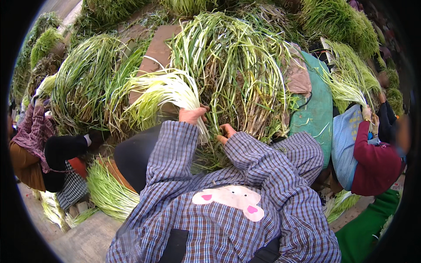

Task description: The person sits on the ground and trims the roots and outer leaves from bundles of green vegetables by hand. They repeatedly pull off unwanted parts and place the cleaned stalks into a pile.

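Note:
My left hand (192, 115) is closed around a bunch of pale, chive-like stalks (174, 87). Their yellow-green leaves droop to the left, and the white lower ends poke out below my fist. Just right of that bunch is my right hand (227, 133), fingers curled, beside thin stalks hanging at the pile's near edge. Whether it pinches one of them is unclear. In front of both hands lies a large heap of uncleaned stalks (230, 65), green and white on top, with brown, withered leaves towards me.
A brown board (154, 49) shows left of the heap; a green sheet (312, 115) lies right. Another heap (88, 72) stands at left. Paler stalks (111, 190) lie by my left side. Co-workers sit close on both sides, one in a maroon sleeve (371, 157) holding stalks.

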A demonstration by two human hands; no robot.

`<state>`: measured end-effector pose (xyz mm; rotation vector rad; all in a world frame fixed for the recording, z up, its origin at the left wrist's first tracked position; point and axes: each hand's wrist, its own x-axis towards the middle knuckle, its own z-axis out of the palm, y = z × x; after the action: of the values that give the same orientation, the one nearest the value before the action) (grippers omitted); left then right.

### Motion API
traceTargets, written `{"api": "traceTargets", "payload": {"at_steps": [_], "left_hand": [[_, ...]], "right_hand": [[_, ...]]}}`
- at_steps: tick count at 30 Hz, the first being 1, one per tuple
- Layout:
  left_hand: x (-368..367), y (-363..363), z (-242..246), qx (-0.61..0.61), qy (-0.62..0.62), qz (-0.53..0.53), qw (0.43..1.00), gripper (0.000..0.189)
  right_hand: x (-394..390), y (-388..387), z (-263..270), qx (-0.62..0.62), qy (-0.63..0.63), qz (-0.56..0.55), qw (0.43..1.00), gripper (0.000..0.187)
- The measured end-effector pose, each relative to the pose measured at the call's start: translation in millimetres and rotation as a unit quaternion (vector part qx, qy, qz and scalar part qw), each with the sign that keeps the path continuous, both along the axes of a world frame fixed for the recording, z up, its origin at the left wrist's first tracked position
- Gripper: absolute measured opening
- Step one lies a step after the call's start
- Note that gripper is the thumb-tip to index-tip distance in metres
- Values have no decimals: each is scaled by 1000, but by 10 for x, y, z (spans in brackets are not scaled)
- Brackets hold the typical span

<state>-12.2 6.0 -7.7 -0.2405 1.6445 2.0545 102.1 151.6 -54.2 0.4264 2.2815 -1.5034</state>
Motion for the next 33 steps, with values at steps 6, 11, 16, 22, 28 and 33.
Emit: {"api": "traceTargets", "payload": {"at_steps": [6, 11, 16, 22, 28, 33], "left_hand": [[49, -5, -96, -66, -34, -68, 995, 20], [108, -8, -223, -53, -86, -121, 988, 22], [92, -34, -150, 23, -54, -112, 992, 17], [-1, -106, 14, 102, -149, -50, 982, 18], [18, -168, -50, 139, -133, -148, 970, 22], [-21, -138, -29, 11, -45, -120, 992, 43]], "right_hand": [[-44, 32, 144, -104, 23, -75, 992, 23], [-111, 1, 310, -59, 18, -34, 997, 21], [-107, -2, 242, -74, 125, -33, 989, 19], [-23, 1, 134, -367, -46, -232, 900, 23], [-76, -64, 474, -507, -82, -200, 834, 29], [-158, -52, 675, -440, -67, -196, 874, 15]]}}
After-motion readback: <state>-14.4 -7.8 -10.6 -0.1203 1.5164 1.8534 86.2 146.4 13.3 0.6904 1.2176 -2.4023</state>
